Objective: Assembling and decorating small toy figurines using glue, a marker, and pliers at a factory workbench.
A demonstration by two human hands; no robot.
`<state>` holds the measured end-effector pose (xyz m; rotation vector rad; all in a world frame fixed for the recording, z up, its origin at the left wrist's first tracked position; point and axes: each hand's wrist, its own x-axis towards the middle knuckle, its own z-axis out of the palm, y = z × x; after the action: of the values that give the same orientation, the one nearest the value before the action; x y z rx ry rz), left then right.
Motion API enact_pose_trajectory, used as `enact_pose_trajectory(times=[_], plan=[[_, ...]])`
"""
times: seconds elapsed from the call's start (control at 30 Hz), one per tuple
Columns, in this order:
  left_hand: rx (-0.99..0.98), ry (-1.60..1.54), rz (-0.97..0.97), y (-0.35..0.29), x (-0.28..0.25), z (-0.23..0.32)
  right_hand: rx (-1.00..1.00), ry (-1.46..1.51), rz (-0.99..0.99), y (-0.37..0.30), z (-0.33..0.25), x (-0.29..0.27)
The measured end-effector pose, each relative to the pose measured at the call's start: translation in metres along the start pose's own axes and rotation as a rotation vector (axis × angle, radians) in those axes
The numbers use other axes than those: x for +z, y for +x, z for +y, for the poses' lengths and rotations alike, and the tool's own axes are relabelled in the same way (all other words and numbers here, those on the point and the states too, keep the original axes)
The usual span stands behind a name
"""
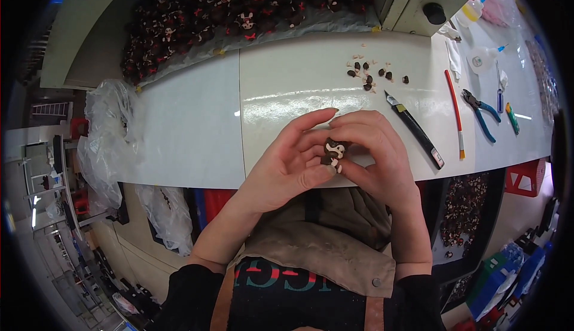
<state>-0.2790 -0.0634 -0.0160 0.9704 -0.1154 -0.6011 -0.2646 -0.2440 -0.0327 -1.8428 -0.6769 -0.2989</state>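
Between my two hands, just above the near edge of the white table (275, 92), is a small dark brown and cream figurine (333, 152). The fingers of my left hand (287, 164) curl round its left side, with the thumb against its lower part. From the right, the thumb and fingers of my right hand (376, 152) pinch it. Beyond my hands lie several small dark brown pieces (368, 80) and pale bits. A black craft knife (415, 131) rests to the right of my right hand, its blade pointing away from me.
A big heap of dark figurines (239, 8) lies at the back on a grey sheet. On the right are a red-handled brush (454, 116), blue-handled pliers (481, 115) and a squeeze bottle (481, 59). Clear plastic bags (110, 146) hang at the left. A dark tray (460, 217) of small parts stands lower right.
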Motion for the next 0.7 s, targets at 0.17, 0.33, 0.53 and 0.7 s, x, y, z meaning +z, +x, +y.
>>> enact_pose_trajectory(times=[0.17,0.33,0.53,0.7], plan=[[0.034,0.042,0.043,-0.001,0.004,-0.003,0.031,0.019,0.029,-0.003,0.003,0.001],[0.080,0.034,0.104,-0.002,0.008,-0.007,0.093,0.026,0.013,0.000,-0.003,0.001],[0.116,0.018,0.156,-0.003,0.003,-0.012,0.129,-0.065,-0.029,0.002,-0.008,0.002],[0.146,-0.012,0.152,-0.003,0.007,-0.013,0.130,0.013,0.011,-0.002,-0.006,0.001]])
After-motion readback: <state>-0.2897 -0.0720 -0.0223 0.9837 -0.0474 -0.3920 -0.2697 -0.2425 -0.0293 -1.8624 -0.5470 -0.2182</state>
